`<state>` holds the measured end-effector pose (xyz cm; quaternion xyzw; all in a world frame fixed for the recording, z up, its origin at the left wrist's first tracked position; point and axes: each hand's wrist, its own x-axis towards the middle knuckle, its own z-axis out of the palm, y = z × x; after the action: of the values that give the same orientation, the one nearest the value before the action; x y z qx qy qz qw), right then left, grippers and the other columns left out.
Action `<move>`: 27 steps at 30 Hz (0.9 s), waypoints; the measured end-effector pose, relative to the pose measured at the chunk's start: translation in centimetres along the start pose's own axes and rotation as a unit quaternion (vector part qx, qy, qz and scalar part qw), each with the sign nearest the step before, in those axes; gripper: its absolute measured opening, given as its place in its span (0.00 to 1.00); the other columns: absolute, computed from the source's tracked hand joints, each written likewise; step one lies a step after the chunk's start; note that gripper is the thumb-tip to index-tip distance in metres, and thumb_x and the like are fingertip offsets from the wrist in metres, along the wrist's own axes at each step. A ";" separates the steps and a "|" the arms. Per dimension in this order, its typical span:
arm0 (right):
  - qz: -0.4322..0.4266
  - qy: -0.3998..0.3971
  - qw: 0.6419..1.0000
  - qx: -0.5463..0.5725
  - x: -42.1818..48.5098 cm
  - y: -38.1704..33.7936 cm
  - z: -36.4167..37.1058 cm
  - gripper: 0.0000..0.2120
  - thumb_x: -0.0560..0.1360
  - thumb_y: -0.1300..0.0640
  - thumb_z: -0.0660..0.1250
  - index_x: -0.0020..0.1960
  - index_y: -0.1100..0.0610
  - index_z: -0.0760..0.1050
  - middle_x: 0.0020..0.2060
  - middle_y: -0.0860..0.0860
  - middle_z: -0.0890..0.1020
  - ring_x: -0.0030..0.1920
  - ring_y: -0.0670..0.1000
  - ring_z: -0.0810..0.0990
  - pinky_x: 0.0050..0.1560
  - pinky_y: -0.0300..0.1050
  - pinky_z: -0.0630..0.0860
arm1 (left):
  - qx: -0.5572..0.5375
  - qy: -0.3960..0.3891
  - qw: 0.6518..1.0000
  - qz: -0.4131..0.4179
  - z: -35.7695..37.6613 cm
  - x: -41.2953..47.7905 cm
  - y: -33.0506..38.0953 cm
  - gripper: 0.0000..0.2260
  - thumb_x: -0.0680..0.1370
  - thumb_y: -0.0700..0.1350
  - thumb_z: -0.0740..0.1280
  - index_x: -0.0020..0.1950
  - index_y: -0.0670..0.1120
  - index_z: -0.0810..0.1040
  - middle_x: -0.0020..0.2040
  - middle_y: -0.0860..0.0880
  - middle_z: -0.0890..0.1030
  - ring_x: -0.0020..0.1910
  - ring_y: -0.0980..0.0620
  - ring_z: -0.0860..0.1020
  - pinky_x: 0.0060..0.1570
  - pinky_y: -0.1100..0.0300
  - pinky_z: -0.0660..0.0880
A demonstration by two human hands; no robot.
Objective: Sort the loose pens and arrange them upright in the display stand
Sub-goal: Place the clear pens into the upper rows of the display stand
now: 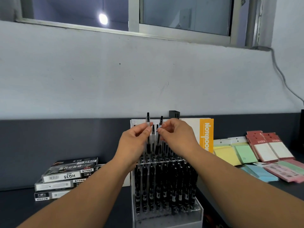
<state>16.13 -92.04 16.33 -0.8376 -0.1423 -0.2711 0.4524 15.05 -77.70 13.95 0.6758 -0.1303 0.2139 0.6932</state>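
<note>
Pinching one pen [148, 129] per hand, fingers [148, 130] above display stand [166, 209]

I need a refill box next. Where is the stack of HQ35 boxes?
In the head view, the stack of HQ35 boxes lies on the dark desk at lower left, left of the display stand and just beyond the left forearm.

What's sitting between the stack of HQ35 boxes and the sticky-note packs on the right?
In the head view, the display stand full of black pens sits between the HQ35 boxes and the sticky-note packs, with both forearms reaching over it.
</note>
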 end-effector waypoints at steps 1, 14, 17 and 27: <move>-0.002 -0.003 1.000 -0.011 0.0 0.1 0.1 0.04 0.74 0.52 0.70 0.43 0.49 0.76 0.39 0.47 0.83 0.43 0.47 0.83 0.48 0.44 0.78 | 0.021 0.011 1.000 0.008 0.0 0.0 -0.1 0.10 0.78 0.46 0.67 0.59 0.51 0.81 0.54 0.61 0.81 0.54 0.69 0.76 0.47 0.76 0.67; -0.032 -0.002 0.995 -0.098 0.2 0.4 0.6 0.05 0.73 0.51 0.70 0.42 0.50 0.75 0.37 0.43 0.79 0.43 0.46 0.80 0.48 0.41 0.76 | 0.301 0.076 0.950 0.040 -0.2 0.7 0.5 0.09 0.77 0.49 0.69 0.55 0.49 0.83 0.44 0.57 0.81 0.43 0.61 0.77 0.38 0.76 0.66; -0.033 -0.009 0.993 -0.112 0.3 0.5 0.8 0.05 0.73 0.51 0.70 0.42 0.50 0.75 0.37 0.42 0.77 0.42 0.45 0.78 0.42 0.37 0.72 | 0.351 0.053 0.935 0.018 -0.3 0.5 0.0 0.10 0.77 0.50 0.69 0.55 0.49 0.83 0.49 0.54 0.83 0.42 0.61 0.76 0.37 0.75 0.66; -0.030 -0.037 0.984 -0.171 0.5 0.8 1.5 0.04 0.73 0.52 0.71 0.43 0.52 0.80 0.43 0.47 0.84 0.47 0.47 0.80 0.48 0.39 0.74 | 0.477 0.009 0.879 0.006 -0.2 1.1 0.2 0.10 0.76 0.54 0.69 0.49 0.49 0.84 0.47 0.52 0.84 0.42 0.57 0.80 0.37 0.68 0.70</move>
<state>17.35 -91.22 15.42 -0.9074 -0.1353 -0.2739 0.2886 15.87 -77.34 14.67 0.9218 -0.0104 0.2610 0.2866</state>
